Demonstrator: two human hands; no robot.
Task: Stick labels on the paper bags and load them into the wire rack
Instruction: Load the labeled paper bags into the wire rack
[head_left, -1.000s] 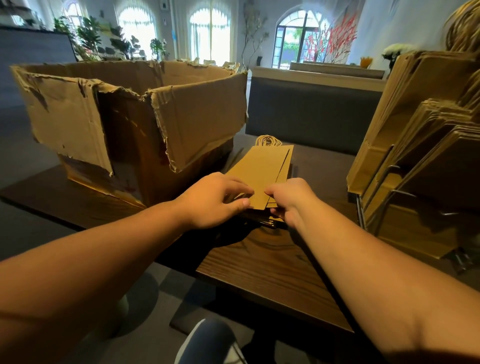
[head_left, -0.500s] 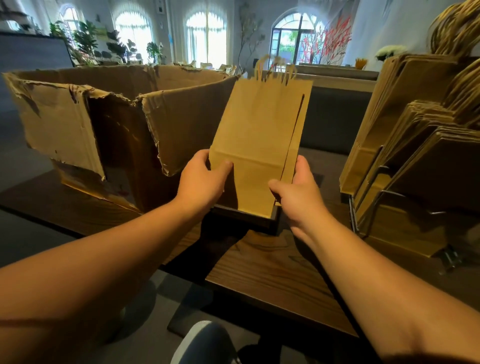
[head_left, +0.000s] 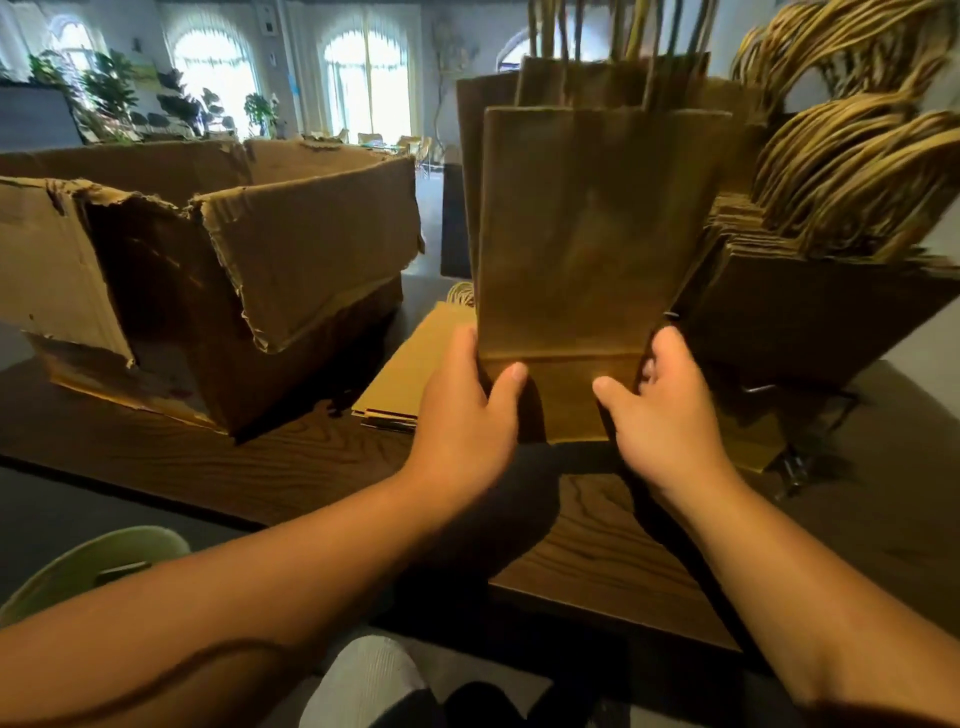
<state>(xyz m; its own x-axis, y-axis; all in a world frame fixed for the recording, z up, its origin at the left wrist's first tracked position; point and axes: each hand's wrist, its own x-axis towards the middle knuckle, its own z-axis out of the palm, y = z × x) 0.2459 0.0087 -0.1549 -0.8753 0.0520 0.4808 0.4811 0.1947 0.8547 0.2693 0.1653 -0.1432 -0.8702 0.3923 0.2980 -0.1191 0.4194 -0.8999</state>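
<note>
On the dark wood-grain table (head_left: 260, 457), far left, sits a big torn cardboard box (head_left: 218, 270), its corrugated flaps ragged and bent. At right the wire rack (head_left: 795, 467) already holds many flat brown paper bags (head_left: 810, 306), their twisted-cord handles fanned upward, so loading looks well along. Flat on the table between box and rack lies a stack (head_left: 410, 364) of more bags, still to be done. Held upright in the middle is a small bunch of bags (head_left: 587, 249), smooth kraft paper with a folded base, just beside the rack. No label is visible on the side facing us. The left hand (head_left: 467, 415) and right hand (head_left: 665, 415) grasp its bottom corners, thumbs in front.
</note>
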